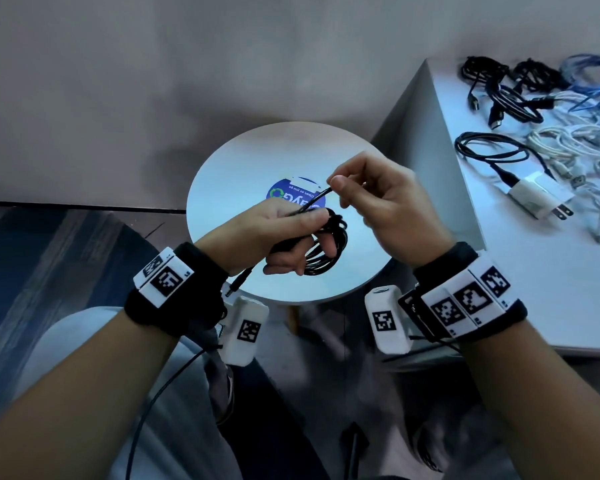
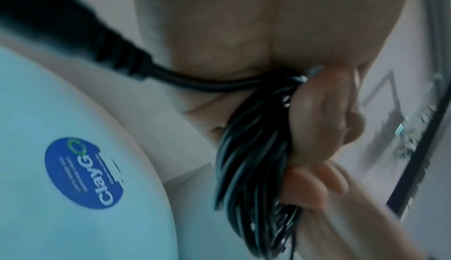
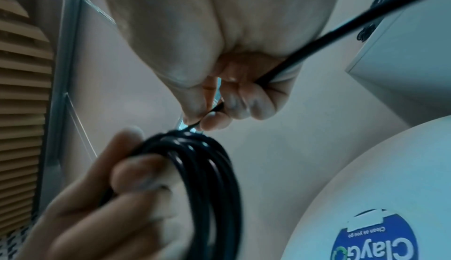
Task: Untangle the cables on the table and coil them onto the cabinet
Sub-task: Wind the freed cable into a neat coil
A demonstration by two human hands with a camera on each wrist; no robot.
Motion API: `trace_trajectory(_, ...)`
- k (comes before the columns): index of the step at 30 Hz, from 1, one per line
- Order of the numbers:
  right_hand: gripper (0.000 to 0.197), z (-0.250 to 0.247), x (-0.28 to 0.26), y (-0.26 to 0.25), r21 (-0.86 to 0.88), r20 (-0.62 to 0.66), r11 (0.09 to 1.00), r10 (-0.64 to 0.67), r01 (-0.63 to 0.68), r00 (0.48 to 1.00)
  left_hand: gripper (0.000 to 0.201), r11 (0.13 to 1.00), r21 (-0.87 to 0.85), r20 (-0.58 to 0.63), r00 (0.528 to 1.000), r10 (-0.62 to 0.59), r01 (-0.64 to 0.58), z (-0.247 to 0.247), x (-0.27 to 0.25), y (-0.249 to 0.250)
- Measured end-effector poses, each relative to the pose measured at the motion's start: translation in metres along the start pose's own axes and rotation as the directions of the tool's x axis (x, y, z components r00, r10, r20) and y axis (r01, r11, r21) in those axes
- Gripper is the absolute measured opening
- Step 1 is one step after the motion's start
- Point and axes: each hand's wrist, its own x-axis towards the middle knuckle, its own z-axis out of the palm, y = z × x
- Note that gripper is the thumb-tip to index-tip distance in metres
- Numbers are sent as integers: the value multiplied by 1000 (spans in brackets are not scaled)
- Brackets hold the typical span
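Note:
A black cable coil (image 1: 329,244) hangs in my left hand (image 1: 284,237), whose fingers curl round its loops (image 2: 253,158) above the round white table (image 1: 229,188). The coil's barrel plug (image 1: 238,282) dangles below my left wrist and fills the top left of the left wrist view (image 2: 73,32). My right hand (image 1: 371,188) pinches the cable's free end (image 1: 317,199) between thumb and forefinger just above the coil (image 3: 202,177); that strand runs through the right fist (image 3: 305,51). A tangle of black, white and blue cables (image 1: 548,109) lies on the white cabinet (image 1: 520,271) at right.
A blue round sticker (image 1: 293,197) sits mid-table under my hands. A white charger block (image 1: 537,199) with prongs lies among the cables on the cabinet. Grey floor is beyond the table; my lap and a thin black wire (image 1: 160,393) are below.

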Motion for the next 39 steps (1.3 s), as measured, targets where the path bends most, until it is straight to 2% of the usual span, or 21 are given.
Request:
trace_trajectory(4, 14, 3, 1, 15, -10, 68, 999, 40, -40, 997, 54, 967, -248, -57, 997, 47, -60, -5, -1, 2)
trace_trajectory(8, 24, 10, -2, 23, -97, 152, 989, 123, -109, 981, 62, 872, -448, -221, 969, 108, -199, -10, 1, 4)
trace_trajectory(11, 28, 17, -6, 22, -181, 191, 976, 159, -124, 969, 63, 786, -514, -384, 911, 147, -344, -13, 4, 5)
trace_trajectory(12, 25, 20, -8, 21, -215, 207, 967, 179, -133, 962, 62, 761, -520, -452, 881, 140, -388, -14, 5, 5)
trace_trajectory(15, 33, 30, -16, 15, -354, 323, 927, 243, -121, 915, 56, 696, -529, -611, 787, 86, -486, -18, 9, 3)
trace_trajectory(16, 33, 35, -20, 13, -384, 363, 917, 258, -108, 895, 53, 713, -488, -646, 758, 93, -503, -18, 10, 2)
trace_trajectory(17, 32, 39, -24, 10, -400, 395, 912, 266, -96, 879, 48, 769, -398, -680, 724, 119, -500, -18, 12, 0)
trace_trajectory(19, 31, 47, -28, 5, -420, 430, 905, 266, -70, 863, 33, 907, -110, -698, 681, 220, -406, -16, 14, -6)
trace_trajectory(20, 31, 49, -28, 2, -436, 434, 898, 265, -56, 861, 25, 942, 53, -669, 689, 280, -331, -13, 13, -9)
trace_trajectory(21, 30, 48, -28, -2, -450, 431, 892, 259, -43, 864, 24, 946, 220, -616, 718, 325, -239, -10, 12, -13)
trace_trajectory(22, 29, 46, -27, -4, -457, 424, 889, 250, -33, 871, 30, 911, 388, -555, 755, 350, -137, -7, 12, -17)
trace_trajectory(23, 27, 43, -26, -7, -458, 415, 889, 239, -26, 878, 38, 841, 539, -497, 791, 356, -40, -5, 11, -21)
trace_trajectory(24, 23, 38, -25, -9, -460, 406, 888, 232, -22, 884, 43, 772, 634, -460, 820, 341, 35, -4, 11, -23)
trace_trajectory(25, 20, 32, -23, -12, -462, 395, 887, 221, -15, 892, 44, 745, 663, -443, 841, 310, 74, -4, 10, -23)
trace_trajectory(29, 14, 5, -14, -19, -386, 291, 922, 122, 0, 949, 52, 858, 510, -334, 933, 131, 63, -5, 6, -16)
trace_trajectory(30, 14, -1, -12, -21, -349, 257, 937, 89, 6, 962, 60, 890, 454, -288, 953, 92, 52, -5, 6, -14)
trace_trajectory(32, 16, -11, -8, -23, -279, 196, 960, 36, 20, 980, 88, 939, 342, -204, 978, 49, 24, -3, 6, -11)
trace_trajectory(33, 16, -14, -7, -24, -245, 173, 969, 13, 30, 985, 92, 959, 283, -169, 984, 49, 1, -2, 7, -9)
trace_trajectory(35, 16, -15, -6, -24, -187, 137, 981, -24, 49, 990, 79, 988, 144, -111, 992, 66, -50, 0, 7, -4)
trace_trajectory(37, 17, -14, -6, -23, -139, 104, 989, -40, 55, 994, 51, 998, -22, -76, 995, 65, -67, -1, 6, -1)
trace_trajectory(39, 18, -11, -5, -21, -123, 75, 992, -31, 40, 997, 40, 986, -159, -50, 997, 50, -57, -1, 6, 0)
